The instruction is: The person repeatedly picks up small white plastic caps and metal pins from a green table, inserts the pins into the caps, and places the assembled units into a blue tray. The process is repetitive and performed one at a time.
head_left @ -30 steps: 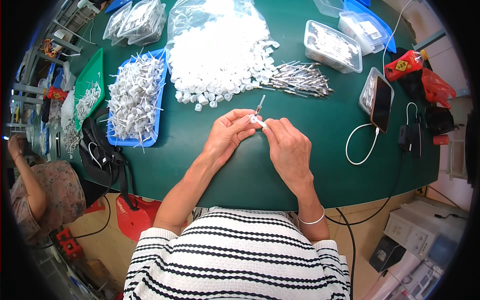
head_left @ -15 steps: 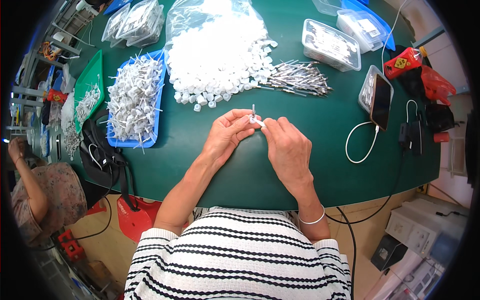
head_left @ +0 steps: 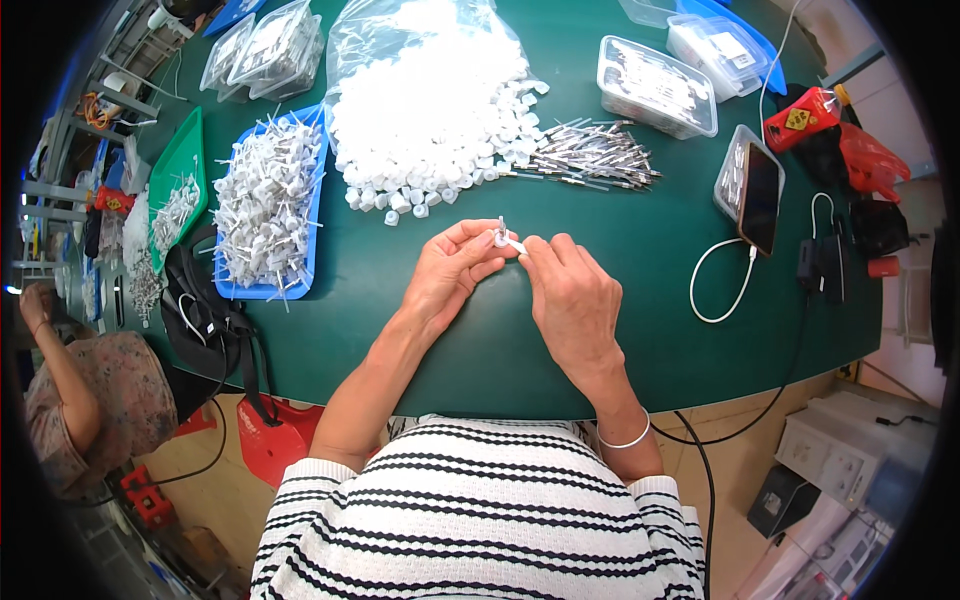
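Between the thumb and fingers of my left hand (head_left: 445, 275) is a small white plastic cap (head_left: 502, 240) with a thin metal pin standing up from it. My right hand (head_left: 575, 305) pinches a short white strip-like piece (head_left: 517, 247), its tip touching the cap's side. Both hands meet above the green table (head_left: 480, 355). Beyond them lies a large heap of white caps (head_left: 400, 165), spilling from a clear plastic bag (head_left: 350, 45). A pile of thin metal pins (head_left: 595, 158) adjoins it on the right.
Left of my hands, a blue tray (head_left: 317, 235) holds many white caps with pins; a green tray (head_left: 197, 150) is farther left. Clear boxes (head_left: 655, 120) stand at the back right. A phone (head_left: 761, 200) with a white cable rests on another box. Beside a black bag (head_left: 195, 300), a person sits.
The metal pin in the cap shows less length above my left fingers than before. Both hands keep their grip in nearly the same place. The whole view has shifted slightly.
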`<state>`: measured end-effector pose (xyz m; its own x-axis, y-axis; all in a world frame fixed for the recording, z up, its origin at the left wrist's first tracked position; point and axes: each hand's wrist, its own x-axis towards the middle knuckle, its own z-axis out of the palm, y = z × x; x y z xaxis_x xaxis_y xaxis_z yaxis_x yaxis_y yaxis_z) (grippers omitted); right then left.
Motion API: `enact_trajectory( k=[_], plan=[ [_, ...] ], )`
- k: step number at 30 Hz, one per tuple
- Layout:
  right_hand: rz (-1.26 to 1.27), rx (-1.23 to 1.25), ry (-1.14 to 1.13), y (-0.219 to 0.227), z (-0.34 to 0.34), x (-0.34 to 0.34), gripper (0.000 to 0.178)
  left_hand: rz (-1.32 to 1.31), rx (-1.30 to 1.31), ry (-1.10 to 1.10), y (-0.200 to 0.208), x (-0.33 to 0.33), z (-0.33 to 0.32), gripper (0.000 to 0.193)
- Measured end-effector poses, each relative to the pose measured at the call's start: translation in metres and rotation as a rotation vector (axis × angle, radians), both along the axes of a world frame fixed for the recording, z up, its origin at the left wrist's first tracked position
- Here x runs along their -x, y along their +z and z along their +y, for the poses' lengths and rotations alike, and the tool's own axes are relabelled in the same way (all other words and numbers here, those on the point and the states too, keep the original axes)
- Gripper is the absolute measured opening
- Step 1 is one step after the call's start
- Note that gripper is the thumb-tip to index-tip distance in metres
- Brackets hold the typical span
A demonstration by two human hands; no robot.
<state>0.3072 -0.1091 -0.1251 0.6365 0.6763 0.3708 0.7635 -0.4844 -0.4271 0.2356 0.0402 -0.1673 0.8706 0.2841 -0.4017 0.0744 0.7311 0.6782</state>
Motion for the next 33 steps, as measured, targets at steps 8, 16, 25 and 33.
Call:
enact_trajectory(
  k=[8, 16, 25, 33],
  plan=[
    [0.008, 0.0, 0.005, -0.001, 0.0, 0.0, 0.013, -0.004, 0.008, 0.006, -0.002, 0.0, 0.0, 0.022],
    [-0.002, 0.008, 0.021, 0.0, -0.001, -0.001, 0.009, -0.008, 0.014, 0.012, -0.004, 0.002, 0.0, 0.022],
    [0.075, 0.017, 0.043, -0.002, -0.002, -0.004, 0.009, 0.008, -0.016, 0.021, -0.001, -0.001, -0.001, 0.02],
    [0.108, 0.015, 0.018, 0.012, -0.01, -0.003, 0.013, -0.012, -0.004, 0.01, -0.006, 0.001, 0.001, 0.022]
  ],
)
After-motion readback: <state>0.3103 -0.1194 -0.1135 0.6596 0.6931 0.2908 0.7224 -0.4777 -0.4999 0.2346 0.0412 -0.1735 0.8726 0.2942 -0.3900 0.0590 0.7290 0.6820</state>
